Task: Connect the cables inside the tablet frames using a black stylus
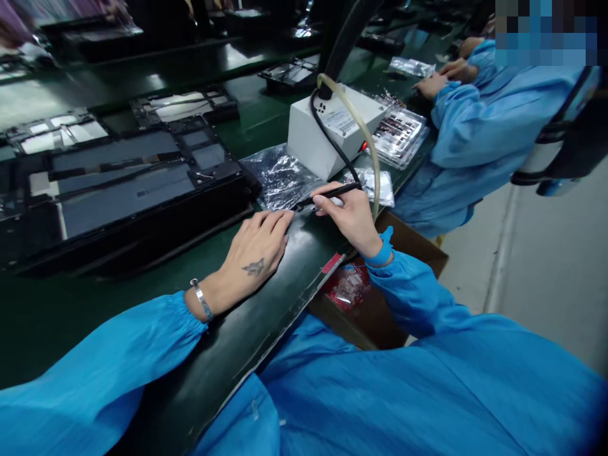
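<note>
My right hand [349,212] grips a black pen-shaped tool [335,191], held slantwise between thumb and fingers. Its tip points left, close to the fingertips of my left hand [259,250]. That left hand lies palm down on the green work surface [304,253], fingers stretched out and close together, at the edge of a clear plastic bag [280,174]. What lies under its fingertips is hidden. From the tool, a black cord runs up to a white box [332,126] with a red light. A pale hose [365,136] curves down beside it.
Stacked black device housings [128,177] stand to the left. Behind my right hand lie a small clear packet [375,183] and clear trays of small parts [401,136]. A cardboard box [413,247] with red bits sits below the table edge. A co-worker in blue [494,120] works at right.
</note>
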The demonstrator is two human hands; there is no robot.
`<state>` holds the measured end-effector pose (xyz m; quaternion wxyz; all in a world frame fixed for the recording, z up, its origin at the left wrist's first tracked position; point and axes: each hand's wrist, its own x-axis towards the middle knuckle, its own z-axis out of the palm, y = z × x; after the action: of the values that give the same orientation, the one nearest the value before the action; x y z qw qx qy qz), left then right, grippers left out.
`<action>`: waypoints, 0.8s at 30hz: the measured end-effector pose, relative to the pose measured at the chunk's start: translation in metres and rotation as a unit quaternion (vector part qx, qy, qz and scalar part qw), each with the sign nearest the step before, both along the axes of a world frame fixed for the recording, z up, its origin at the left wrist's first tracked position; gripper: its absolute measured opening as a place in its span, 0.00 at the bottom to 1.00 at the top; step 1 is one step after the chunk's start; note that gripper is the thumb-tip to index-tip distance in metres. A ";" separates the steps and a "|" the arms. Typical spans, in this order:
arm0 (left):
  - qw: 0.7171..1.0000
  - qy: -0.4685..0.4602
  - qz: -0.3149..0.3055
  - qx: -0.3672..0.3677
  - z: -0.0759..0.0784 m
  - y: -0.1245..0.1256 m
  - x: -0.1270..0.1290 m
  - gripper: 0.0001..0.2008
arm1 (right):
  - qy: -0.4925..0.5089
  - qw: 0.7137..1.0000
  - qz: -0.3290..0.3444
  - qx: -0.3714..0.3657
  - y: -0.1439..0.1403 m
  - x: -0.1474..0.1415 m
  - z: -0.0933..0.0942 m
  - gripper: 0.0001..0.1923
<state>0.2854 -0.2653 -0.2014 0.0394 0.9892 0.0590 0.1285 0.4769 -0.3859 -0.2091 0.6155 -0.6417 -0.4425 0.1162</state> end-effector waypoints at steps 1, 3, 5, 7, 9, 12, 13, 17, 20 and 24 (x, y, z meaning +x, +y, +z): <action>1.000 -0.003 0.002 0.005 0.000 0.000 0.000 0.23 | 0.013 1.000 -0.007 0.019 -0.006 -0.002 0.002 0.14; 0.999 -0.025 0.006 0.032 0.003 0.001 0.003 0.22 | 0.039 0.997 -0.027 0.061 -0.025 -0.005 0.008 0.12; 0.996 -0.063 -0.020 0.067 0.010 0.000 0.017 0.21 | 0.053 0.992 -0.055 0.097 -0.054 -0.005 0.013 0.12; 0.988 -0.081 -0.106 0.079 0.021 -0.009 0.044 0.20 | 0.030 0.985 -0.104 0.131 -0.089 -0.003 0.014 0.11; 0.974 -0.061 -0.215 0.047 0.031 -0.031 0.084 0.19 | -0.057 0.969 -0.184 0.156 -0.126 0.003 0.011 0.10; 0.946 -0.023 -0.292 -0.139 0.038 -0.087 0.151 0.19 | -0.156 0.906 -0.339 0.202 -0.171 0.017 0.002 0.06; 0.925 -0.011 -0.291 -0.243 0.037 -0.110 0.173 0.21 | -0.132 0.884 -0.379 0.239 -0.181 0.024 -0.001 0.05; 0.757 0.102 -0.241 -0.599 0.033 -0.184 0.230 0.31 | 0.152 0.840 -0.336 0.398 -0.199 0.061 -0.015 0.08; 0.703 0.132 -0.227 -0.661 0.037 -0.201 0.227 0.32 | 0.268 0.832 -0.249 0.417 -0.201 0.091 -0.029 0.13; 0.754 0.121 -0.239 -0.600 0.059 -0.168 0.155 0.32 | 0.259 0.841 -0.240 0.409 -0.202 0.115 -0.044 0.17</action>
<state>0.4406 -0.4331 -0.1426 0.6471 0.7515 -0.1095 -0.0672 0.5916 -0.5880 -0.2535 0.9230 -0.3641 -0.1060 -0.0652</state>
